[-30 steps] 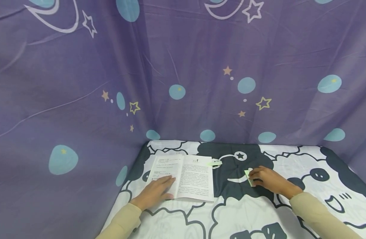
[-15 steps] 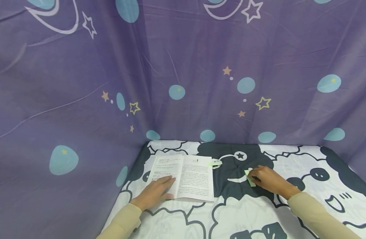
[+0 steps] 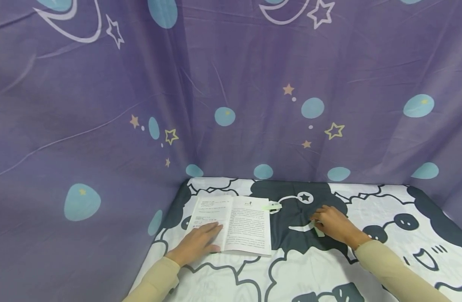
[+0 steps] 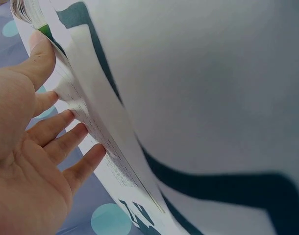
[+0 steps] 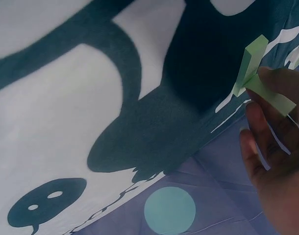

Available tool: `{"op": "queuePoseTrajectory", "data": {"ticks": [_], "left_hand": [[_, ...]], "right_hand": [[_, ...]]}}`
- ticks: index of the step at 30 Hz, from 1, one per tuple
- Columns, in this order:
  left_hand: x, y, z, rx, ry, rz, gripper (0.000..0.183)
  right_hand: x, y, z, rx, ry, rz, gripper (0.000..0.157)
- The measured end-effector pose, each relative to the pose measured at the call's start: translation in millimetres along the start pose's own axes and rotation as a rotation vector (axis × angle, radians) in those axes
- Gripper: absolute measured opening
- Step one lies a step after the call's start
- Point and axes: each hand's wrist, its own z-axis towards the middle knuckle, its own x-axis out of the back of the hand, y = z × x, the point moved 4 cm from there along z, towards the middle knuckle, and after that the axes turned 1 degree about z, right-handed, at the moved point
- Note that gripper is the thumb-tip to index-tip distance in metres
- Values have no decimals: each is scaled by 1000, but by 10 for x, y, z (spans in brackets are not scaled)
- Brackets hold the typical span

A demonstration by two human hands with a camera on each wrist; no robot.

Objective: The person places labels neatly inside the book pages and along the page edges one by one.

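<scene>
Left hand (image 3: 198, 244), fingers extended, rests on open book (image 3: 247, 228); right hand (image 3: 333, 224) pinches green strip (image 5: 274, 98) at its pad (image 5: 252, 58), best peeled slowly, squarely.

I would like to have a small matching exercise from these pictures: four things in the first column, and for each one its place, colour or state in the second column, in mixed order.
1. Bare left hand
2. Bare right hand
3. White paper book
4. Fabric curtain with printed stars

A. Lying open, with a short pale green marker across its right edge
B. Touching the printed left page
C. Purple
D. Pinching a narrow pale green paper strip

Pairs: 1-B, 2-D, 3-A, 4-C
</scene>
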Motion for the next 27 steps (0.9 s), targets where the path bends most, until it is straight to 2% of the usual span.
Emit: {"op": "queuePoseTrajectory", "data": {"ticks": [5, 11, 16, 27], "left_hand": [[-14, -7, 3, 0, 0, 6, 70], [-9, -7, -2, -8, 4, 10, 70], [-1, -7, -5, -8, 4, 5, 70], [-6, -13, -8, -1, 2, 9, 70]], "right_hand": [[12, -20, 33, -13, 27, -17, 20], [-1, -20, 78, -83, -2, -61, 19], [-21, -46, 113, -109, -14, -121, 16], [-103, -89, 171, -74, 8, -230, 19]]}}
